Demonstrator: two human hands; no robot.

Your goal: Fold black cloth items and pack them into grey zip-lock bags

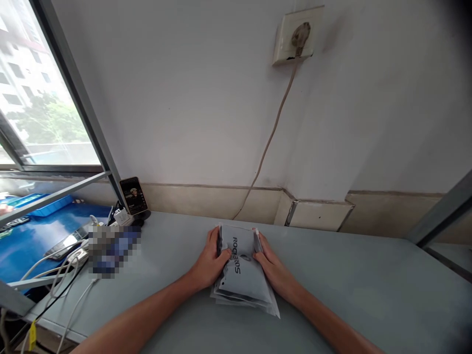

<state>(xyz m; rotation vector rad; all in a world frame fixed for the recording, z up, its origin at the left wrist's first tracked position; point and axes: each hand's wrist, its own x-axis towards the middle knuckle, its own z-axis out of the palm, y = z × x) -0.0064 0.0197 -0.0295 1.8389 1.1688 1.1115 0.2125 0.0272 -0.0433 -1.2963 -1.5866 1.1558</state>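
Observation:
Between my two hands is a small stack of frosted plastic bags [245, 285] with dark lettering on the top one; what is inside looks grey and soft but I cannot make it out. My left hand [211, 263] grips the stack's left edge, thumb on top and fingers around the side. On the opposite edge my right hand [273, 268] holds it the same way, its thumb pressing the upper face. The bags lie low over the grey table [177, 246]; whether they touch it is hard to tell.
A phone [133, 195] leans on a stand at the back left. Near it lie a power strip [77, 255], white cables [61, 285] and a blurred-out item [114, 250]. A metal post [442, 211] rises at right. A wall socket [298, 37] has a cord [269, 142] hanging behind the table.

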